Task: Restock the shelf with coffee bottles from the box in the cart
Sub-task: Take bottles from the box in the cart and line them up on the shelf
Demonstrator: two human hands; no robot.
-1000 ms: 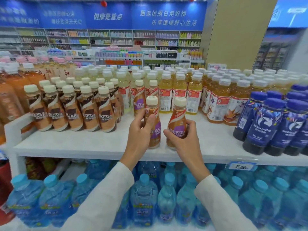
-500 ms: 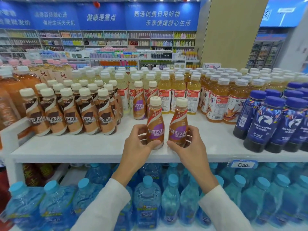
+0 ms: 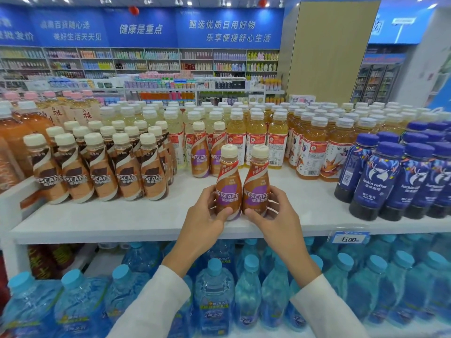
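We have a coffee bottle in each hand: left hand (image 3: 207, 215) wrapped round the left bottle (image 3: 228, 181), right hand (image 3: 275, 215) round the right bottle (image 3: 256, 181), both upright on the shelf (image 3: 122, 220) near its front edge, touching side by side, labels out. At 11 o'clock stands the matching purple pair (image 3: 207, 154), so we reckon these two are lined up to carry those columns forward, between brown bottles (image 3: 102, 174) at 9 and blue ones (image 3: 390, 181) at 3. The low grips steady the bases; box and cart are out of view.
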